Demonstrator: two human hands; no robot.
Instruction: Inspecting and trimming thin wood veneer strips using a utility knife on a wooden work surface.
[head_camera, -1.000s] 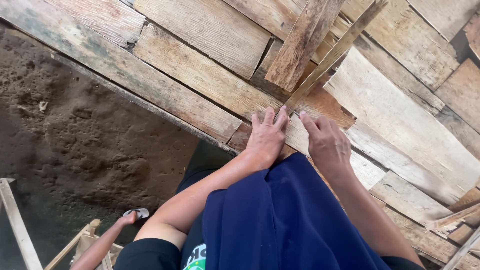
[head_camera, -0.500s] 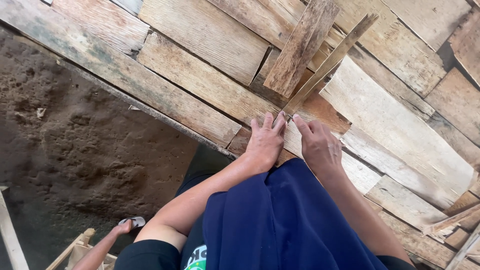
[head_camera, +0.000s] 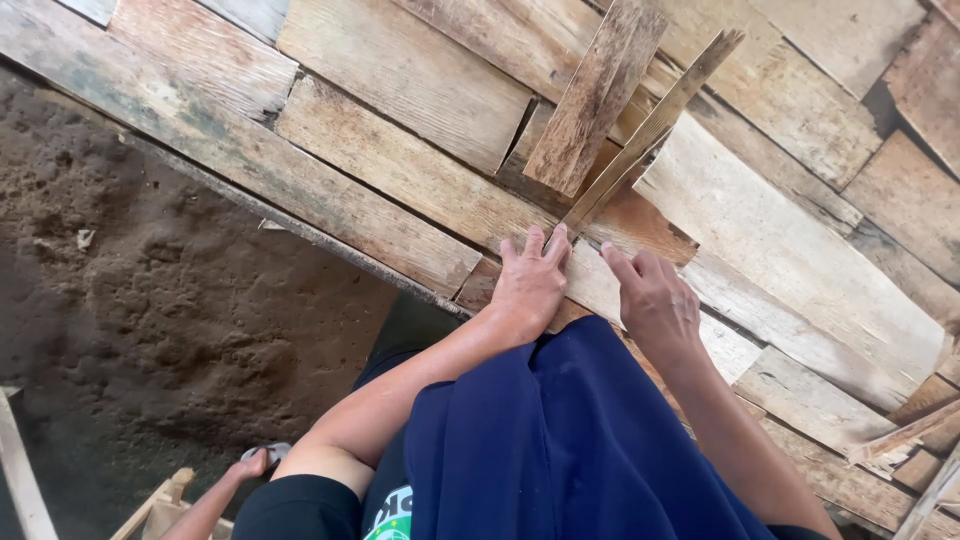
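My left hand (head_camera: 530, 285) lies flat on a pale plank (head_camera: 800, 270) in a stack of rough boards, its fingertips at the lower end of a thin wooden strip (head_camera: 655, 125). The strip slants up and to the right across the boards. My right hand (head_camera: 655, 300) rests just to the right, index finger stretched toward the strip's lower end and the other fingers curled; nothing shows in it. A short weathered plank (head_camera: 595, 100) lies beside the strip on its left. Dark blue cloth (head_camera: 560, 450) covers my lap below both hands.
Layered, weathered boards (head_camera: 400, 110) fill the top and right. Bare brown earth (head_camera: 150, 300) lies to the left, below the edge of the boards. A foot in a pale sandal (head_camera: 255, 462) and light wooden slats (head_camera: 150, 505) sit at the bottom left.
My hands, side by side before, have drawn slightly apart. The right index finger now reaches toward the strip's lower end. The view has shifted a little.
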